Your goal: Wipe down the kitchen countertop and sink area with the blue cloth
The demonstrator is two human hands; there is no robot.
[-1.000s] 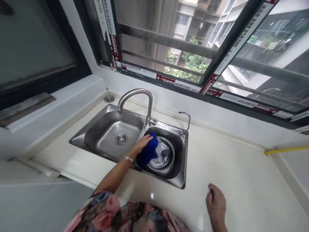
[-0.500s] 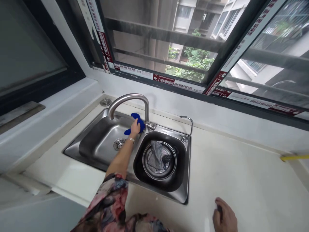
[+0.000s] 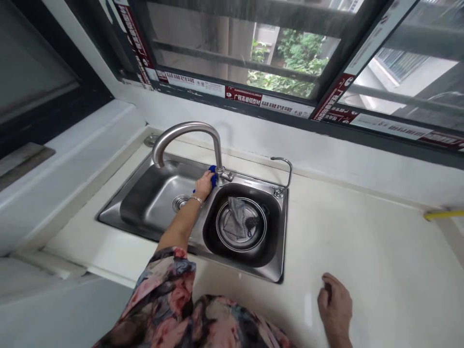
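My left hand (image 3: pixel 203 185) is closed on a blue cloth (image 3: pixel 213 178) at the base of the curved steel faucet (image 3: pixel 218 150), over the rim between the two basins of the steel sink (image 3: pixel 283 232). Part of the cloth is hidden by the hand. My right hand (image 3: pixel 335 302) is over the white counter on the right, fingers curled, thumb near the forefinger; whatever lies between them is too dark to make out. In the right basin sits a round metal strainer (image 3: pixel 241 244) with a grey cloth (image 3: pixel 235 217) and a dark scrubber (image 3: pixel 252 222) in it.
A thin second tap (image 3: pixel 290 171) rises at the sink's back right corner. A window frame (image 3: pixel 286 113) runs behind the counter (image 3: pixel 362 232). The left basin (image 3: pixel 155 198) has a drain. A yellow pipe (image 3: pixel 442 214) lies at the far right.
My left hand has moved closer to the faucet's base, and less of the blue cloth shows. The camera view has shifted, and my right hand still hangs over the counter.
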